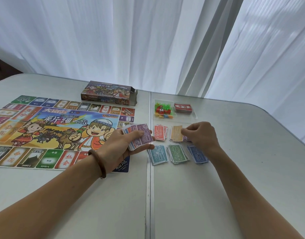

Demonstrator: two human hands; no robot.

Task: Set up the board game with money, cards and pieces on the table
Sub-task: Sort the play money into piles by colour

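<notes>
The colourful game board (50, 131) lies flat on the left half of the table. My left hand (120, 149) grips a mixed stack of paper money (141, 135) with a purple note on top, just right of the board. My right hand (200, 135) has curled fingers down on a purple pile that it mostly hides, beside the orange pile (176, 133). Sorted piles lie around: red (160, 132), teal (157, 155), green (177, 153), blue (198, 155). Behind them sit the plastic pieces with dice (163, 110) and a red card deck (183, 107).
The open game box (108, 92) lies at the back behind the board. A seam (149, 187) runs down the middle of the grey table (234, 187). White curtains hang behind the table's far edge. A brown bracelet is on my left wrist.
</notes>
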